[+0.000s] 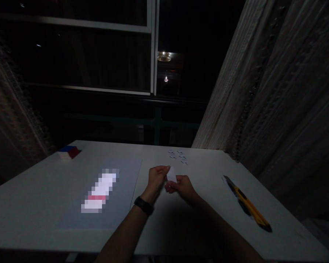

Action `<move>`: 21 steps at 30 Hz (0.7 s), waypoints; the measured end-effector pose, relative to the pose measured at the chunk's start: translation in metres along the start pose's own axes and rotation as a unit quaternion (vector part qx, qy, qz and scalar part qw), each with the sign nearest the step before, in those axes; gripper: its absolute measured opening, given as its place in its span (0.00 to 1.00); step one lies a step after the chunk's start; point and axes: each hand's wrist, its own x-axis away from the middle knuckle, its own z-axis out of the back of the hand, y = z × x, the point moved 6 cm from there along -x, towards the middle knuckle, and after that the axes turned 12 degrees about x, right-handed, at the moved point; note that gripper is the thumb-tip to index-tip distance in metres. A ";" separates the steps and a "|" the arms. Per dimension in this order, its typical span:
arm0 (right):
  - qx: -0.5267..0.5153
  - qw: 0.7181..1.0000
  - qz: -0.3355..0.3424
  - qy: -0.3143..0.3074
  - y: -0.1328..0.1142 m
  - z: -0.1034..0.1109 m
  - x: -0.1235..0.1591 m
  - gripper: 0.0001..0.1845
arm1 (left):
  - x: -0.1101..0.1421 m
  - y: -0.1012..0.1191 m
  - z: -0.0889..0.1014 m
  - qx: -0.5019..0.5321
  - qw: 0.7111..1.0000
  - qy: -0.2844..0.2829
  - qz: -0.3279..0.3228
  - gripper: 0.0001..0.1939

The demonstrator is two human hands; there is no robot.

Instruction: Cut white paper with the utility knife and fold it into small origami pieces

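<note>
A small white piece of paper is held above the middle of the white table. My left hand, with a dark band on its wrist, pinches the paper's upper left edge. My right hand grips the lower right part between thumb and fingers. Beyond the hands, several small pieces with dark marks lie in two columns on the table; what they are is too small to tell.
On the left lies a large pale sheet with a blurred bright object on it. A blue, red and white block sits at the back left. To the right rests a yellow and black utility knife. Curtains flank a dark window.
</note>
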 end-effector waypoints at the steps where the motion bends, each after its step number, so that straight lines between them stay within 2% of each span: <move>1: -0.002 1.000 -0.003 0.002 0.000 0.000 0.000 0.24 | 0.000 -0.001 0.000 -0.007 1.000 -0.002 -0.004 0.19; 5: -0.003 1.000 -0.007 0.001 0.001 -0.001 -0.002 0.24 | 0.002 -0.003 -0.002 -0.039 0.999 0.005 -0.013 0.18; 8: 0.017 0.999 0.015 0.030 -0.001 0.003 -0.002 0.22 | 0.005 -0.002 -0.006 -0.054 0.998 0.012 -0.014 0.17; 11: 0.051 0.996 0.034 0.058 -0.005 0.007 -0.003 0.21 | 0.006 0.002 -0.009 -0.048 0.999 -0.003 -0.019 0.16; 15: 0.063 0.996 0.018 0.066 -0.003 0.013 -0.004 0.21 | 0.002 -0.001 -0.009 -0.047 0.999 -0.024 0.007 0.17; 21: 0.060 0.998 0.003 0.037 0.003 0.012 -0.005 0.21 | -0.001 -0.002 0.004 -0.094 0.995 0.033 -0.005 0.12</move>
